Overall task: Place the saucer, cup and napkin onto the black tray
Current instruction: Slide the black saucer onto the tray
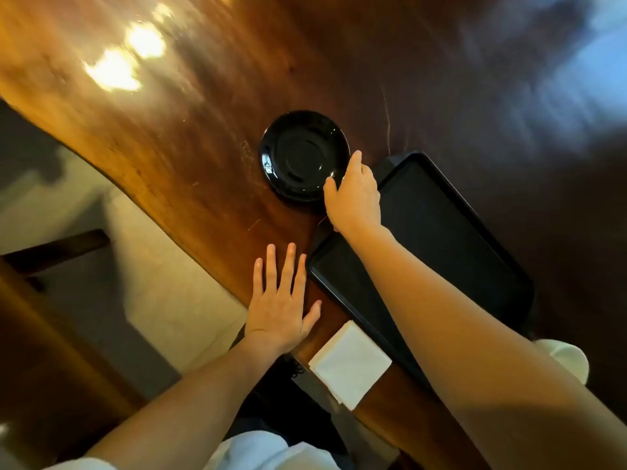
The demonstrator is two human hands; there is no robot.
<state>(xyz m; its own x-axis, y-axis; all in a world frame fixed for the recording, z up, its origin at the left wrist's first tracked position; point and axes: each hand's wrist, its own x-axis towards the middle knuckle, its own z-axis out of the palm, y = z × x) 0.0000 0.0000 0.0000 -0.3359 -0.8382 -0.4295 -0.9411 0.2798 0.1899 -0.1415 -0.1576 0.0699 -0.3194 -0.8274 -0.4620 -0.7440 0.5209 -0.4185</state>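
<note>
A glossy black saucer (303, 154) lies flat on the wooden table (190, 137), just left of the black tray (444, 232). My right hand (354, 195) reaches over the tray's near corner, thumb and fingers closed on the saucer's right rim. My left hand (283, 300) rests flat on the table with fingers spread, holding nothing, just left of the tray's lower corner. A folded white napkin (351, 366) lies near the table edge, below the tray. A white cup (565, 359) shows partly at the right, mostly hidden behind my right forearm.
The table's curved edge runs diagonally from upper left to lower middle, with pale floor (152, 300) below it. A dark wooden chair part (54, 249) stands at the left. Bright light reflections lie on the tabletop at upper left.
</note>
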